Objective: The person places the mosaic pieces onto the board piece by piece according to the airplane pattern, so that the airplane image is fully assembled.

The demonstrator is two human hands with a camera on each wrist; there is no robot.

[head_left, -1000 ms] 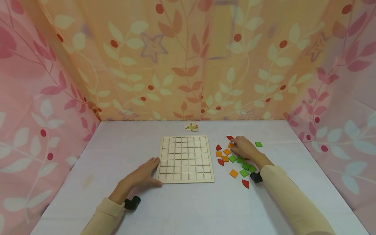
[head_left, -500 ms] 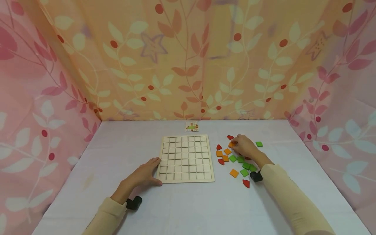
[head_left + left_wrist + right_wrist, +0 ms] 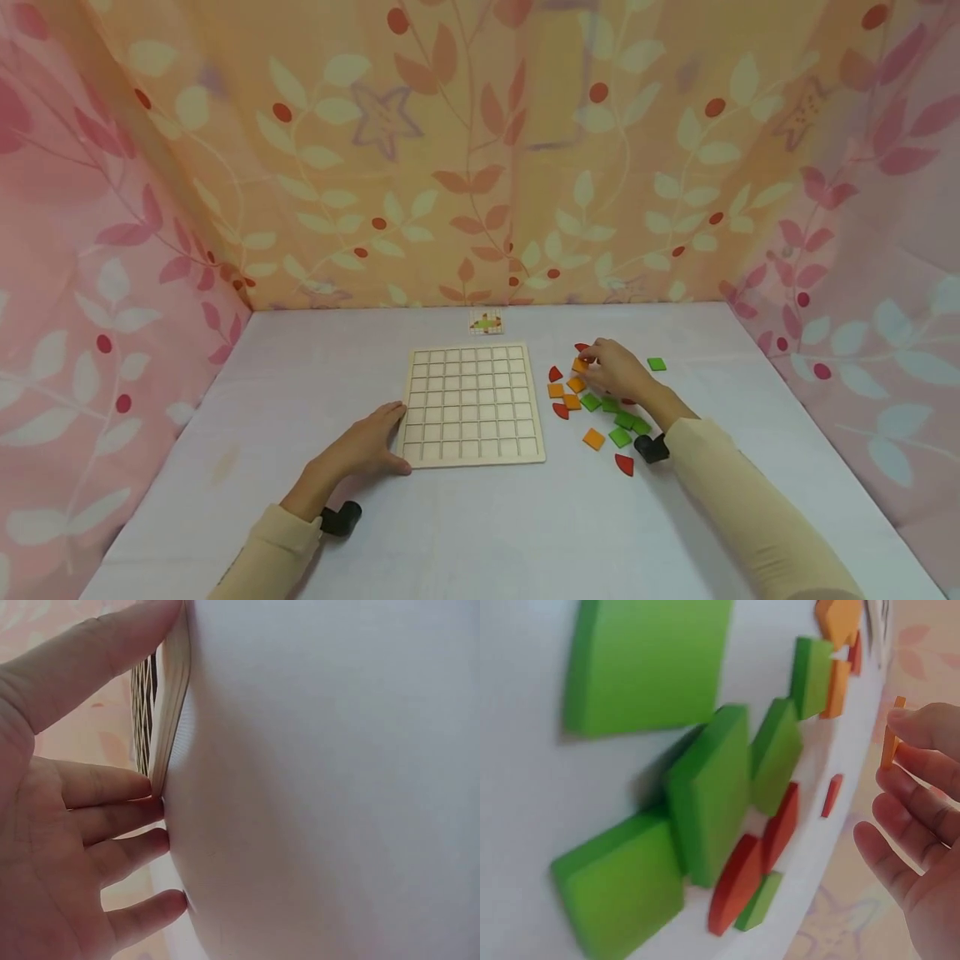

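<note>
My left hand (image 3: 367,442) rests against a pale wooden grid board (image 3: 468,408), its thumb by the near left corner and its fingers along the left side. Those fingers are nearly straight, with tips on the board's edge and the table in the left wrist view. My right hand (image 3: 621,371) is over the loose pieces right of the board. Between thumb and fingers it pinches an orange square tile (image 3: 891,741), held off the table in the right wrist view. Below it lie green tiles (image 3: 709,799) and red quarter-round pieces (image 3: 735,889).
A small pattern card (image 3: 486,322) lies behind the board. Nearer me are a loose orange tile (image 3: 594,439) and a red quarter-round (image 3: 625,464); one green tile (image 3: 657,364) sits apart at the right. Patterned cloth (image 3: 480,167) surrounds the table's back and sides.
My right thumb and fingers have come together on the orange tile. My left hand stays at the board. The head view has shifted slightly.
</note>
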